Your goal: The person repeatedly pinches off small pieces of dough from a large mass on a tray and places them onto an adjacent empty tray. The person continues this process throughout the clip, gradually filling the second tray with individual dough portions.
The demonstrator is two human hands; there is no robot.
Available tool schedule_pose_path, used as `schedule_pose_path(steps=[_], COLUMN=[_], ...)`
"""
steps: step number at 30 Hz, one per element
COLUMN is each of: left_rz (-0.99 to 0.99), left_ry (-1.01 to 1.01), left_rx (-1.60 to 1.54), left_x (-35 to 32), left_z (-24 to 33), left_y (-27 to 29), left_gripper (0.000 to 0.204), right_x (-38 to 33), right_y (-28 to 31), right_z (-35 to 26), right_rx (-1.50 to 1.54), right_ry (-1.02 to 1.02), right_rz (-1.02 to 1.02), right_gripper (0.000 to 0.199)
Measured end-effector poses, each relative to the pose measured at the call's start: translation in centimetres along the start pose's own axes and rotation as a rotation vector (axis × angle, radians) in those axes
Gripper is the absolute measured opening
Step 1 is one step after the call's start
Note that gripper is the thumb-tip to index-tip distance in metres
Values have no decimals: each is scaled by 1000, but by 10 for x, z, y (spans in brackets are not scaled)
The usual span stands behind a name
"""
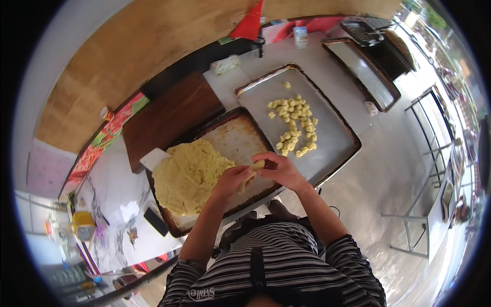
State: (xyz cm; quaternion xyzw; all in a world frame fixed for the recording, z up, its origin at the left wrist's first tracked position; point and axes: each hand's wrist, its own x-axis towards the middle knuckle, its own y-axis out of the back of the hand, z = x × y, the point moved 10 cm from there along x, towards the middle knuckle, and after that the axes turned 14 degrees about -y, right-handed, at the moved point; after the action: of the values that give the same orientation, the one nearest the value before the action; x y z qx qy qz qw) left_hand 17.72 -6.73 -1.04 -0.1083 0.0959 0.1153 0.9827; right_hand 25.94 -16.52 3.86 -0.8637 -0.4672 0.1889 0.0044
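My left hand (231, 180) and my right hand (280, 169) meet over the near tray (232, 134), both gripping a short roll of pale yellow dough (254, 169). A big mound of the same dough (190, 176) lies on that tray, just left of my left hand. On the far tray (335, 137), several small dough pieces (294, 125) lie scattered in a loose cluster beyond my right hand.
A white scraper (153, 158) leans at the mound's left edge. A brown wooden board (169, 116) lies behind the trays. Another empty tray (364, 72) sits far right. A black phone (155, 221) and a yellow-lidded container (83, 225) rest at the left.
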Motion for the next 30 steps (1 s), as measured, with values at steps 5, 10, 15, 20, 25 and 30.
schedule_pose_path(steps=[5,10,15,20,25,30], left_rz=[7,56,51,42,15,-49], left_ry=[115,86,121,38,40,52], left_rx=[-130,-203,-269,-372,-498,-496], left_x=[-13,-12,-13,-11,-11,-12], left_z=[-2,-9,-14,-3,0,1], left_y=[4,10,11,11,5,-5], left_gripper=[32,32,27,23,31,37], right_x=[0,6,9,12,14,12], right_y=[-8,-17,-23,0,-2,-23], right_z=[-1,-6,-6,8,-2,2], right_rx=[-157,-265,-289,30,-297,-253], right_ry=[-108,-72,-42,-187,-46,-142], right_rz=[27,60,22,0,89,12], right_gripper=[31,29,22,23,27,27])
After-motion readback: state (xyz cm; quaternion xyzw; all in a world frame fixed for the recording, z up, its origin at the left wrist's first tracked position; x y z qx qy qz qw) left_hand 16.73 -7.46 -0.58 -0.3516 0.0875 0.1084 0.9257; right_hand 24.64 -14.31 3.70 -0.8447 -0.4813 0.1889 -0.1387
